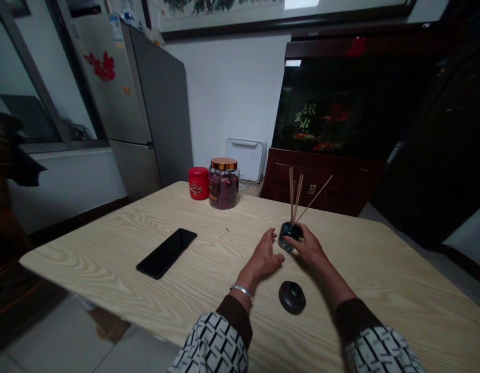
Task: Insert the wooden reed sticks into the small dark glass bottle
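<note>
A dark glass reed diffuser bottle (286,242) stands on the wooden table, with several thin reed sticks (297,196) fanning out of its neck. My right hand (310,246) grips the bottle from its right side, thumb in front and fingers behind. Just left of the bottle is my left hand (266,255), its fingers and thumb apart and nothing held in them; whether a fingertip touches the glass I cannot tell. A round dark brown lid (292,297) with a hole in its middle lies on the table nearer to me, between my forearms.
On the light wooden table (119,238) lies a black phone (167,253) at left. A red canister (198,183) and a copper-lidded jar of dried petals (223,187) stand at the far edge. Beyond are a fridge (162,109) and a fish tank (340,114).
</note>
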Available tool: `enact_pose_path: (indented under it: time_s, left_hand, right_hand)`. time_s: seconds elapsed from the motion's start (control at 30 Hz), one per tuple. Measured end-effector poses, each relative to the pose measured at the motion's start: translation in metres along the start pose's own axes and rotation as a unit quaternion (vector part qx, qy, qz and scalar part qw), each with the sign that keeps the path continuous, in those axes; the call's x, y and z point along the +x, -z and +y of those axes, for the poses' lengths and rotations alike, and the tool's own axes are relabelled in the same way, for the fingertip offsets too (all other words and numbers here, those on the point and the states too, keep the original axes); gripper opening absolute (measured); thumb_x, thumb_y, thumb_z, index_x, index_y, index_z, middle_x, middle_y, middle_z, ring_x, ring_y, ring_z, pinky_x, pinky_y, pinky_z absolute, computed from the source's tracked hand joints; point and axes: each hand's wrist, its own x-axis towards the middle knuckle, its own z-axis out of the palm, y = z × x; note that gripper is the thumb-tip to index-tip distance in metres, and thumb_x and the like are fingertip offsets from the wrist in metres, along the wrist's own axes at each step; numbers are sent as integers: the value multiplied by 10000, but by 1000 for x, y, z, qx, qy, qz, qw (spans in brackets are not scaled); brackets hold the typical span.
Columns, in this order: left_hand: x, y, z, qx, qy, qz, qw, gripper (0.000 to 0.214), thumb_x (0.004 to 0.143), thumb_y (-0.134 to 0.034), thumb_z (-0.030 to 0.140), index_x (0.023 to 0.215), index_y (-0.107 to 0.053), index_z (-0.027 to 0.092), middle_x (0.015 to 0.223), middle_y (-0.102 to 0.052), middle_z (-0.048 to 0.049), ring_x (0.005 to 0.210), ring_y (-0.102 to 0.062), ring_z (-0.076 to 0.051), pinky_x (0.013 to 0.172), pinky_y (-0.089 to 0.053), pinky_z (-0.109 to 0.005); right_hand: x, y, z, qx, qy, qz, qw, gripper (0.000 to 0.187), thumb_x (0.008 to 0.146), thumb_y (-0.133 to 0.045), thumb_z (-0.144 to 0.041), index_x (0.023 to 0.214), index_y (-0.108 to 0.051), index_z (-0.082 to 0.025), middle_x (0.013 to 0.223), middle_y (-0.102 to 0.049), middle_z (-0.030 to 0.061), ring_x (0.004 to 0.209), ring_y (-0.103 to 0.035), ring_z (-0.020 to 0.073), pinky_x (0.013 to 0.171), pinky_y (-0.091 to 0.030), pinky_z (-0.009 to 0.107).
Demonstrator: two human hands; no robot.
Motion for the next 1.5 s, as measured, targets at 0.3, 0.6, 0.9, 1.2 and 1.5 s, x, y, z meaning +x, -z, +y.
enact_pose_path:
  time_s: [0.3, 0.6, 0.9, 1.2, 1.5]
  left_hand:
    - [5, -4, -4, 0, 9, 33, 999, 541, 707, -623, 111, 1243, -555, 142, 1084, -664, -97, 962, -629, -191, 860, -498, -318]
    - [-14, 18, 62, -181, -5, 0, 983, 674, 718, -656, 194, 1368, -484, 140, 577, -453, 97, 519, -376, -70, 538, -293, -200]
    - [-31, 72, 230, -441, -193, -120, 868, 888, 724, -685, 158, 1530, -333, 276, 605, -410, 100, 525, -326, -66, 559, -302, -217]
    - [-51, 68, 228, -518, -222, -99, 820, 948, 699, -724, 179, 1541, -304, 297, 526, -299, 114, 456, -259, -66, 509, -255, -229]
    - [-53, 42, 168, -556, -181, -106, 804, 983, 695, -698, 186, 1557, -249, 334, 524, -224, 108, 472, -193, -77, 516, -202, -246]
  right_hand:
    - [8, -4, 12, -9, -25, 86, 996, 674, 619, -739, -525, 1182, -594, -183, 1053, -651, 88, 869, -645, 236, 831, -503, 417]
    - [-64, 60, -67, 274, -119, -13, 954, 570, 750, -587, -302, 1312, -546, -216, 543, -365, -120, 426, -264, 67, 417, -175, 163]
    - [-50, 156, -214, 470, 98, -75, 874, 782, 724, -564, -205, 1474, -428, -373, 577, -238, -112, 457, -138, 90, 403, -163, 164]
    - [-75, 154, -209, 504, 126, -34, 854, 746, 761, -513, -254, 1486, -430, -411, 582, -168, -106, 486, -22, 107, 384, -162, 182]
    - [-89, 120, -150, 560, 77, -38, 824, 703, 789, -524, -278, 1474, -440, -415, 596, -118, -110, 485, 8, 99, 369, -130, 162]
